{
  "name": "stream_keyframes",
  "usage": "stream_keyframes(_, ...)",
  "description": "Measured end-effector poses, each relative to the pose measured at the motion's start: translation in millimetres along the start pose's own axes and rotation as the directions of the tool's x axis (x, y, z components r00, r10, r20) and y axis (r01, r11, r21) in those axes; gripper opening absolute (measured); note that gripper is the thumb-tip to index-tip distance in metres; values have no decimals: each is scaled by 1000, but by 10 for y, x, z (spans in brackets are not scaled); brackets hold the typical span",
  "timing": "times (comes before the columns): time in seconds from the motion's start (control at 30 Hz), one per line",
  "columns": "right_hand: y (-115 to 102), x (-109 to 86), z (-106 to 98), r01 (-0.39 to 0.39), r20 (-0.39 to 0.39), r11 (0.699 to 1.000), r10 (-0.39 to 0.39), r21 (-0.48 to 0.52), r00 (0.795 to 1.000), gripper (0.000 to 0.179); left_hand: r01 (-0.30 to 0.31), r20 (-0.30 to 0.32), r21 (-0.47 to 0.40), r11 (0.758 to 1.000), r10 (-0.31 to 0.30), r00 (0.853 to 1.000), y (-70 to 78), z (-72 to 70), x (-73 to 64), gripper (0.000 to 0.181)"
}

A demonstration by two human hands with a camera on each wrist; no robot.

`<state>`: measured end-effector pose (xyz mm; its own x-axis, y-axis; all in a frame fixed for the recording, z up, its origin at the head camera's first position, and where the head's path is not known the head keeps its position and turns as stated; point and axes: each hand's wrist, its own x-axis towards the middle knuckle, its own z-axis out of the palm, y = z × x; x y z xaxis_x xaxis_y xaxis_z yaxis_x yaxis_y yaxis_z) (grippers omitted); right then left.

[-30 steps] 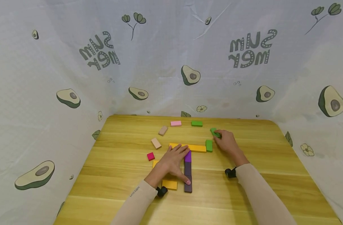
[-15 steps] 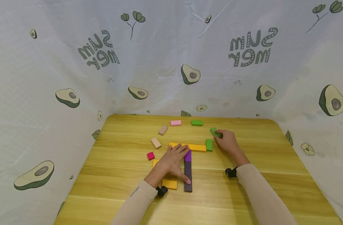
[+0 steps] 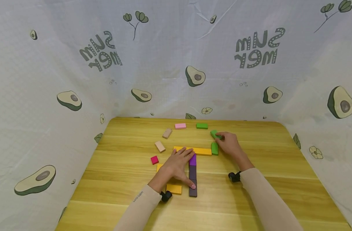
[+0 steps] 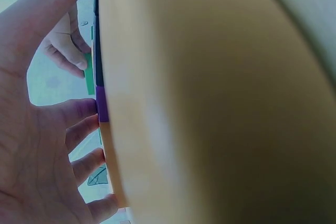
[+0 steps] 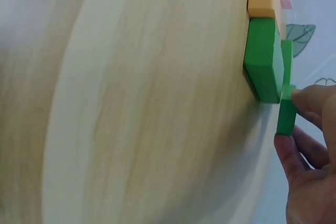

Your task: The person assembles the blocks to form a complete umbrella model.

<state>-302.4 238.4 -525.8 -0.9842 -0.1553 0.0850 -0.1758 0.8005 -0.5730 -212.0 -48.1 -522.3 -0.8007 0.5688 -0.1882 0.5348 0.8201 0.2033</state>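
Observation:
My right hand (image 3: 231, 145) pinches a green block (image 3: 214, 133) between thumb and fingers; in the right wrist view the held block (image 5: 286, 113) shows close behind another green block (image 5: 262, 56). That second block stands at the right end of a yellow-orange row (image 3: 203, 151). My left hand (image 3: 176, 166) lies with fingers spread; its fingertips touch the yellow-orange row and the purple block (image 3: 193, 159), and its thumb rests on the lower dark block (image 3: 193, 192). The purple and dark blocks form a column running down from the row. The left palm hides part of the layout.
A pink block (image 3: 180, 126) and a green block (image 3: 202, 126) lie at the back of the wooden table (image 3: 268, 199). Two tan blocks (image 3: 160, 146) and a red block (image 3: 154, 160) lie left. A yellow block (image 3: 174, 189) sits below the left wrist. A patterned sheet hangs behind.
My right hand has shifted slightly left with the green block, bringing it nearer the green block at the row's end. The left hand stays where it was.

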Motion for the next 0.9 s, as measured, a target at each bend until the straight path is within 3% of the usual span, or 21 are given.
stream_keyframes(0.9,-133,86,159,26,54,999,-27,20,998,32,4,13,0,1000,-4,1000,-2,1,10,139)
